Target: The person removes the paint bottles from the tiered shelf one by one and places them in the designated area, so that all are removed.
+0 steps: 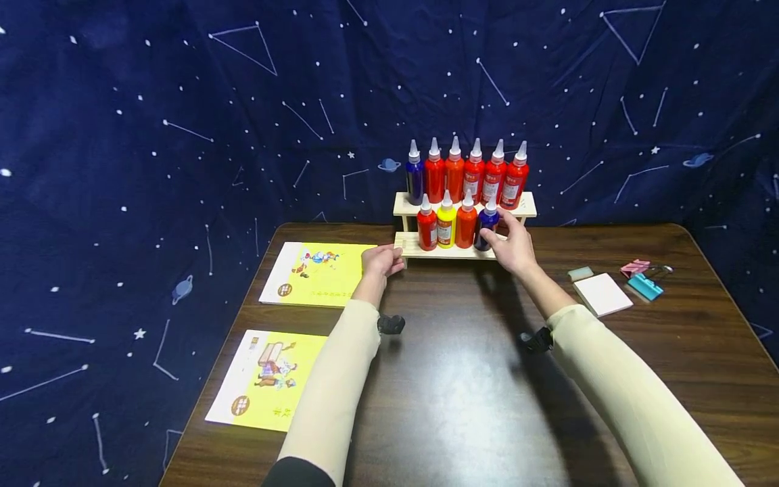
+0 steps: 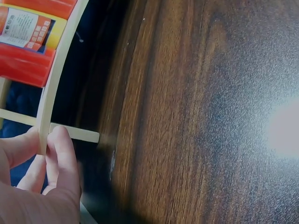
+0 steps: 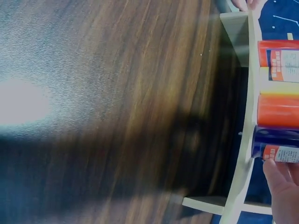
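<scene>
A two-tier wooden rack [image 1: 403, 203] stands at the table's back edge, bearing paint bottles with white pointed caps. My left hand [image 1: 381, 260] pinches the left end of its lower shelf [image 2: 55, 88], thumb on one face and fingers on the other. With my right hand [image 1: 514, 247] I hold a dark blue bottle [image 1: 486, 222] at the right of the lower row. Beside it stand an orange-red bottle [image 1: 466, 226], a yellow bottle [image 1: 446, 226] and a red bottle [image 1: 427, 230]. On the upper shelf, another dark blue bottle [image 1: 415, 179] heads a row of several red and orange ones.
Two yellow-covered booklets [image 1: 331, 274] [image 1: 276, 379] lie on the left of the brown table [image 1: 462, 379]. To the right are a white notepad [image 1: 602, 295], a pale eraser-like block [image 1: 581, 273], a teal binder clip [image 1: 645, 287] and a pink clip [image 1: 635, 268]. A dark blue starry cloth [image 1: 341, 88] hangs behind.
</scene>
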A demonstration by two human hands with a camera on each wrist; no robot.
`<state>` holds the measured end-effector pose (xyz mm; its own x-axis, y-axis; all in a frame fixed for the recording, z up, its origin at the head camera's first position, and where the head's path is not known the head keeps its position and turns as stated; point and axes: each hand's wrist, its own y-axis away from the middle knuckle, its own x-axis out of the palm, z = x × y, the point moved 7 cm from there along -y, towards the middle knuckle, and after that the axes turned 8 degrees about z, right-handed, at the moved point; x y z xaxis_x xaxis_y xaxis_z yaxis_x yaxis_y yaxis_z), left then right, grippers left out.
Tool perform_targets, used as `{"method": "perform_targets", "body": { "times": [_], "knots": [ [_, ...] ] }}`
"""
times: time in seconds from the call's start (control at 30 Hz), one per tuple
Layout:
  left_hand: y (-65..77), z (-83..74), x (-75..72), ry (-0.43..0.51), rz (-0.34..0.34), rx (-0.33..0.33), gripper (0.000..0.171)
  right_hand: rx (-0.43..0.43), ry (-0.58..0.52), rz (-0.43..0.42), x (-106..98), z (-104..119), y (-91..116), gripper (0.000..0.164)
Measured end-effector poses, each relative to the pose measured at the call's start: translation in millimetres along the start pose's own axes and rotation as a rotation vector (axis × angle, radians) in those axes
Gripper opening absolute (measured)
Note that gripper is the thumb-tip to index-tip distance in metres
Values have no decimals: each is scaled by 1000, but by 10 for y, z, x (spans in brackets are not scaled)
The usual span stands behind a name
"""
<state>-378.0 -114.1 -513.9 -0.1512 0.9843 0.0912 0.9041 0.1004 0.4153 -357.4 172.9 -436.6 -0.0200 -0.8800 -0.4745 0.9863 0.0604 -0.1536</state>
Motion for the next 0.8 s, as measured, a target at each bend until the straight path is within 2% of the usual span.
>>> {"method": "perform_targets", "body": {
  "times": [0.17,0.3,0.47,0.6,0.73,0.8],
  "knots": [
    [-25,-16,13,6,10,-22,28,-26,-129,-49,-72,-38,104,50],
    [-38,-21,26,3,10,-30,28,-29,-237,-85,-185,-4,324,49],
    [-61,-35,16,-2,-3,-15,28,-29,-215,-182,-420,109,742,46],
    [-79,-21,17,-12,7,-18,29,10,-151,-263,-593,-174,984,46],
    [-88,-15,25,-45,2,-37,30,52,-100,-292,-686,-572,1099,48],
    [-92,-9,37,-62,2,-51,31,73,-69,-290,-709,-669,1139,49]
  ]
}}
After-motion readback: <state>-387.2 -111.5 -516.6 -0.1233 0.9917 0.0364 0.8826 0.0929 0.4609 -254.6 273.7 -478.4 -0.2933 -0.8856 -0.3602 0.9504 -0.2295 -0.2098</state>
